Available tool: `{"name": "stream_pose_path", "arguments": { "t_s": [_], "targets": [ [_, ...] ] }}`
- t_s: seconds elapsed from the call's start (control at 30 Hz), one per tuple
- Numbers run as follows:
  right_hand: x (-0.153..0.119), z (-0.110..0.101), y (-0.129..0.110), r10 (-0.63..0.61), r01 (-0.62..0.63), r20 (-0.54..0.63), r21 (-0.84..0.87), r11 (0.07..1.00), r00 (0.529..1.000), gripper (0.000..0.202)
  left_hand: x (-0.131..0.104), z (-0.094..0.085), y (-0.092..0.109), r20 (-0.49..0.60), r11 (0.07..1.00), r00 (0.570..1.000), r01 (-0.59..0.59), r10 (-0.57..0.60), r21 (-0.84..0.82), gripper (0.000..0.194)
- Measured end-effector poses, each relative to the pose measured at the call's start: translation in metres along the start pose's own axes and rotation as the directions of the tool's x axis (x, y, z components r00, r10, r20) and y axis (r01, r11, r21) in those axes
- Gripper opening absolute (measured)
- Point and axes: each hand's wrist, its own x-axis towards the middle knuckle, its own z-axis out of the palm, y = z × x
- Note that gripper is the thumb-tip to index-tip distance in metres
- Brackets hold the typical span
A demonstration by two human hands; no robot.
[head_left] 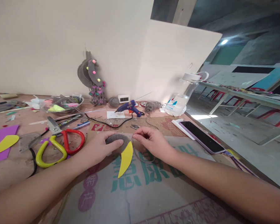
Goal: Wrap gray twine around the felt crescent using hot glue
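At the frame's centre, the left hand [99, 145] is holding a light, probably bendy yellow crescent [126, 158] by its likely firmer, yarn-wrapped part; the right hand's [155, 143] narrow grip is pinching yarn [149, 162].

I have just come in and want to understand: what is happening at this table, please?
A person's left hand holds a yellow crescent, its upper part wrapped in grey yarn. The right hand, close beside it, seems to pinch a thin strand. The lower yellow tip is bare. Scissors and a glue gun lie nearby, untouched.
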Motion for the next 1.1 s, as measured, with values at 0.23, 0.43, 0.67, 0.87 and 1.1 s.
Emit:
{"name": "stream_pose_path", "arguments": {
  "t_s": [0.23, 0.43, 0.67, 0.87, 1.1],
  "targets": [
    [0.000, 0.002, -0.001, 0.017, -0.017, 0.024, 0.028, 0.999, 1.000, 0.024, 0.000, 0.001, 0.000, 0.015, 0.998, 0.999, -0.035, 0.036, -0.045, 0.018],
    [-0.002, -0.002, -0.002, 0.009, -0.003, -0.039, 0.144, 0.990, 0.999, 0.031, 0.000, -0.001, -0.003, -0.018, 0.993, 1.000, -0.018, 0.016, -0.119, 0.025],
    [-0.013, -0.003, -0.009, -0.105, 0.104, -0.038, -0.017, 0.994, 0.994, 0.019, 0.001, -0.001, -0.007, -0.132, 0.979, 0.991, -0.007, -0.021, -0.202, 0.031],
    [-0.012, 0.007, -0.007, -0.053, 0.053, 0.034, -0.009, 0.999, 0.998, 0.013, 0.002, 0.001, -0.010, -0.162, 0.962, 0.987, -0.059, 0.016, -0.265, 0.030],
    [-0.014, 0.003, -0.003, -0.179, 0.174, -0.046, -0.087, 0.981, 0.983, 0.010, 0.007, 0.003, -0.014, -0.202, 0.938, 0.976, -0.143, 0.081, -0.316, 0.043]
  ]
}}
